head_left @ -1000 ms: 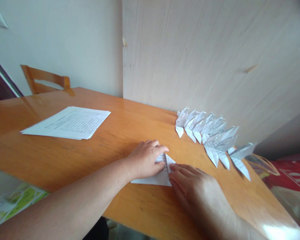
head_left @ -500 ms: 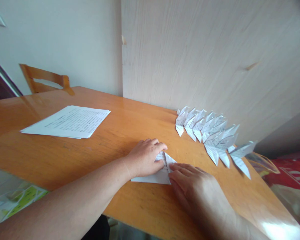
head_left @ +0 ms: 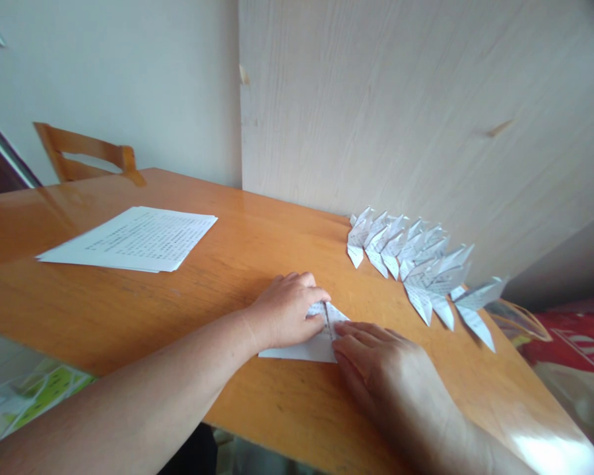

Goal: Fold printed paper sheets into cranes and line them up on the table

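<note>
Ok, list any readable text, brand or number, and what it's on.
None legible.
Stack of sheets: printed rows, too small to read.
Paper under the hands: print, too small and partly covered.
Folded pieces: print, too small.
Red bag: pale markings, blurred and cut off.

On the orange wooden counter (head_left: 257, 244), flat white paper sheets (head_left: 133, 239) lie left, pointed white paper shapes (head_left: 434, 280) right, folded white paper (head_left: 319, 348) between.
</note>
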The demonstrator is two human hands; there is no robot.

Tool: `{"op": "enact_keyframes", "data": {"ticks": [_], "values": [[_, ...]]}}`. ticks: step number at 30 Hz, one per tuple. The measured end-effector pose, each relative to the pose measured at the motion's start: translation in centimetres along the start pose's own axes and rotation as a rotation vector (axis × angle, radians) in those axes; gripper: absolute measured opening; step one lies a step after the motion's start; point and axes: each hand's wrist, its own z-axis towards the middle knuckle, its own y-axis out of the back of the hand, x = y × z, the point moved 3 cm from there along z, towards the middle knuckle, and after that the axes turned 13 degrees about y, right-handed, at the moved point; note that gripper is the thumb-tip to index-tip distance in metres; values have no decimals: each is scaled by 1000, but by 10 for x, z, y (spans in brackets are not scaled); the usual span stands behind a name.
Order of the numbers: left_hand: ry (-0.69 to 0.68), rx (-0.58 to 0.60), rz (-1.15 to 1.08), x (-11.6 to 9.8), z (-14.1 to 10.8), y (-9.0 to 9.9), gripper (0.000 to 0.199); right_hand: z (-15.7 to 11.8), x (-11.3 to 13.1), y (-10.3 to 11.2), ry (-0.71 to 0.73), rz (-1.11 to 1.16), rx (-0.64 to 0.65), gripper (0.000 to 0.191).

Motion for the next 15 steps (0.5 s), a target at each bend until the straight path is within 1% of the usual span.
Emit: {"op": "enact_keyframes", "data": {"ticks": [15], "values": [[25,-1,-13,1,0,-1,31,2,3,4,11,-10,16,22]]}}
